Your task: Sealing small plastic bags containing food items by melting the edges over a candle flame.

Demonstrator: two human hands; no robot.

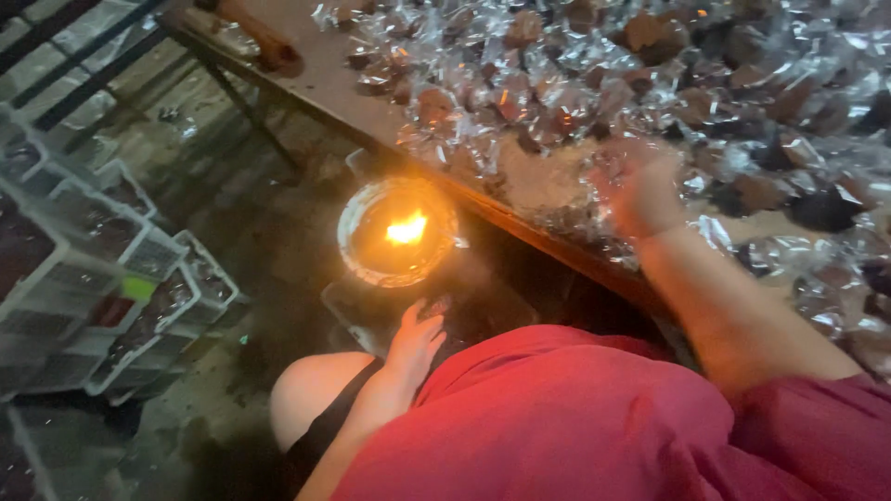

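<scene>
My left hand (413, 348) hangs low beside my knee, just below a round glass bowl (397, 232) with a small flame (406, 228) burning in it. Its fingertips pinch a small dark wrapped piece (436, 304) close to the bowl's near rim. My right hand (640, 190) is blurred and rests on a heap of brown sweets in clear wrappers (575, 83) that covers the wooden table (325, 74). Its fingers curl down into the wrappers; whether they hold one is hidden.
White plastic trays (102, 269) with dark contents are stacked on the floor at the left. The table's front edge (520, 223) runs diagonally between bowl and heap. Dark metal table legs (251, 111) stand at the upper left. My red shirt fills the bottom.
</scene>
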